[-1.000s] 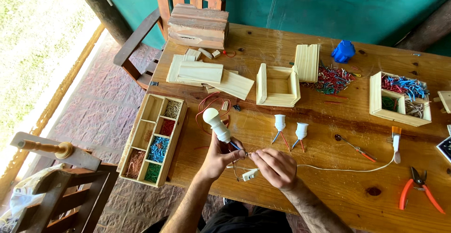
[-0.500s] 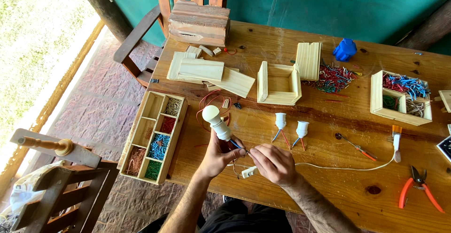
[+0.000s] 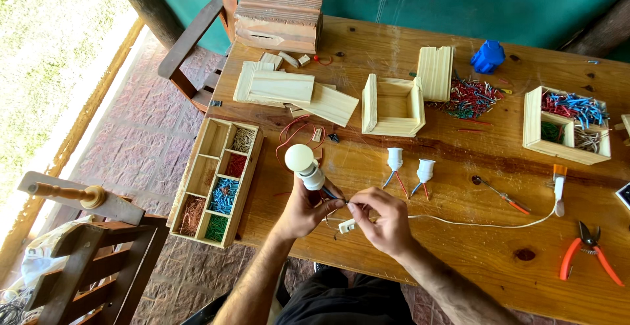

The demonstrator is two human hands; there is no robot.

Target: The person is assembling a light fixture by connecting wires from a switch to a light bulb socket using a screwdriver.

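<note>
Left hand [image 3: 303, 208]: closed around white lamp socket with bulb [image 3: 306, 165], long axis tilted up and away over the table's [image 3: 407, 246] near edge | Right hand [image 3: 382, 217]: fingertips pinched on the socket's wire ends, just right of the socket | White cord [image 3: 485, 223]: trails right toward the plug [image 3: 558, 182].

White bulb in socket [image 3: 305, 166] tilted above table edge; thin white cable [image 3: 472, 222] trailing right.
</note>
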